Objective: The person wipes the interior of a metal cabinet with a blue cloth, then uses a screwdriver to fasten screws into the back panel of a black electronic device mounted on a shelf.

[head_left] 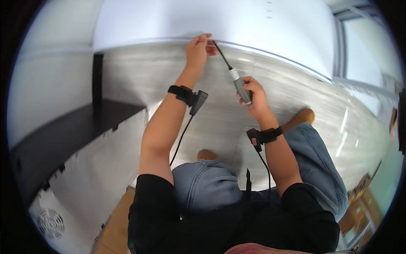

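Note:
My right hand [257,96] is wrapped round the grey handle of a screwdriver [239,85] with a white collar and a long dark shaft. The shaft slants up and left, its tip reaching the lower edge of a large white panel [262,34]. Beside that tip, my left hand [198,53] is at the panel's edge with its fingers bent and drawn together. Whatever lies between those fingertips is too small or hidden to make out.
A black shelf-like frame [72,127] with a white perforated side stands at my left. Grey wood-look floor [228,127] lies below my hands. Cables run from black wrist straps [182,94]. Cardboard boxes [357,211] sit at the lower right.

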The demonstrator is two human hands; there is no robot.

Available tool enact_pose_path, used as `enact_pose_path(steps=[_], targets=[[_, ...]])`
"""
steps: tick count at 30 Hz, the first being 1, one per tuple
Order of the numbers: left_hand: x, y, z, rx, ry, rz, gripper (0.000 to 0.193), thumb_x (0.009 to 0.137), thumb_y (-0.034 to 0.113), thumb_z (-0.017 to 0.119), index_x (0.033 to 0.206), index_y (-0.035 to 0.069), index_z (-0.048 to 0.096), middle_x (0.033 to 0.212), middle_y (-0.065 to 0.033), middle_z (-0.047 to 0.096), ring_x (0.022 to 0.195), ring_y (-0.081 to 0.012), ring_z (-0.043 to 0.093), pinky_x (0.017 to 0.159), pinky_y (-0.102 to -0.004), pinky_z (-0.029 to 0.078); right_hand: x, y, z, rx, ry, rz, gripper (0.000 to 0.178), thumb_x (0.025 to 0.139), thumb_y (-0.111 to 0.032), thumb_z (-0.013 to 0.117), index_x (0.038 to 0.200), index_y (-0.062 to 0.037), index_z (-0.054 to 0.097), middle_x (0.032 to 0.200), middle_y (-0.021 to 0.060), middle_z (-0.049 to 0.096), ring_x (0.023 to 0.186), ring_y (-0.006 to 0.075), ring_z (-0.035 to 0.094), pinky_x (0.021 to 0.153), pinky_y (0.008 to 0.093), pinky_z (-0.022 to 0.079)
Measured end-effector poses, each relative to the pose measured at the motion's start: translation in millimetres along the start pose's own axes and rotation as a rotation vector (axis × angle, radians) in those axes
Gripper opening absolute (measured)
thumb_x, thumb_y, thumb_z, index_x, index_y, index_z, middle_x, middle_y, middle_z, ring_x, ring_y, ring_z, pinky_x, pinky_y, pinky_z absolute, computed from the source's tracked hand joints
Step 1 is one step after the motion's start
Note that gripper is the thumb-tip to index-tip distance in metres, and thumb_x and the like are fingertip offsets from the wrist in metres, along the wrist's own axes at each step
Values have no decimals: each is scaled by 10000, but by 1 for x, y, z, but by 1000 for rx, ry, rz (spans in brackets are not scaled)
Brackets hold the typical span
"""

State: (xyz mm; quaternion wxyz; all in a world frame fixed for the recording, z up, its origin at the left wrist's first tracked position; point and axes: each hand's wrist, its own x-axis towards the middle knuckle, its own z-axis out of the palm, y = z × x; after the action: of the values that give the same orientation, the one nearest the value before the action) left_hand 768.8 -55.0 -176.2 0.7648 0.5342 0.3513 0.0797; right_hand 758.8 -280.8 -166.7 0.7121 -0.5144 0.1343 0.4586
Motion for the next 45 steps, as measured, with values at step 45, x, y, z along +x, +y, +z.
enact_pose_path(steps=[45], targets=[[-208,-17,-208,-194,741,107,278,1017,190,396,1189,56,569,786,-46,652,597,-80,553,560,-229,455,-25,109,161,-426,-557,479,348,924,-242,493,1216,-63,553,770,40,600,529,97,524,441,242,341]])
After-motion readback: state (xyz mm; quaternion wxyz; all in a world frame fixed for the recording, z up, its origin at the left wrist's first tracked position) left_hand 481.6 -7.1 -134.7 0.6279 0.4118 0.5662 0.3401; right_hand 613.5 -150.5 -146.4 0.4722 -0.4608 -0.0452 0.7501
